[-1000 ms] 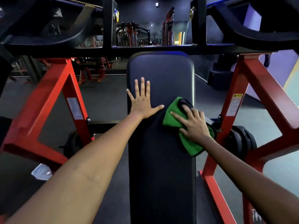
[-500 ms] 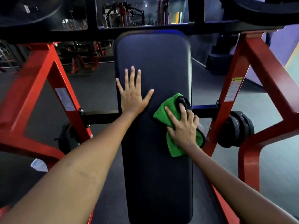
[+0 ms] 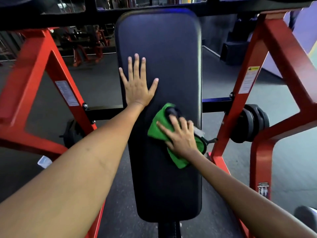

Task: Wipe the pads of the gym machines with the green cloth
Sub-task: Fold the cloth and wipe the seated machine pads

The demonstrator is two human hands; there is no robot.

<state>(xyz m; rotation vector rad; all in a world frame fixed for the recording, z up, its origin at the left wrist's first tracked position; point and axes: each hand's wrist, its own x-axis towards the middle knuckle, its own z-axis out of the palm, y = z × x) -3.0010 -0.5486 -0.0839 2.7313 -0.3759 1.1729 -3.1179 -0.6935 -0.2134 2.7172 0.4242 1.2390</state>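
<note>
One green cloth (image 3: 158, 130) lay bunched on the right half of the single long black pad (image 3: 159, 54), roughly midway along its length, with a dark rounded object (image 3: 171, 112), not identifiable, showing at its upper edge. The right hand (image 3: 180, 138) pressed flat on the cloth, fingers spread and nearly straight, slightly blurred. The left hand (image 3: 137, 85) lay flat on the bare pad above and to the left of the cloth, all five fingers splayed, holding nothing; the two hands were apart. Two red frame uprights flanked the pad: the left upright (image 3: 34, 69) and the right upright (image 3: 277, 54). Three stickers were counted: a pale one (image 3: 66, 93) on the left upright, a white one with a yellow header (image 3: 249, 79) on the right upright, and a small dark one (image 3: 263, 189) lower on the right frame. No writing on any of them was legible. One stack of black weight plates (image 3: 252, 122) sat on the right side, another plate (image 3: 72, 133) partly hidden on the left.
</note>
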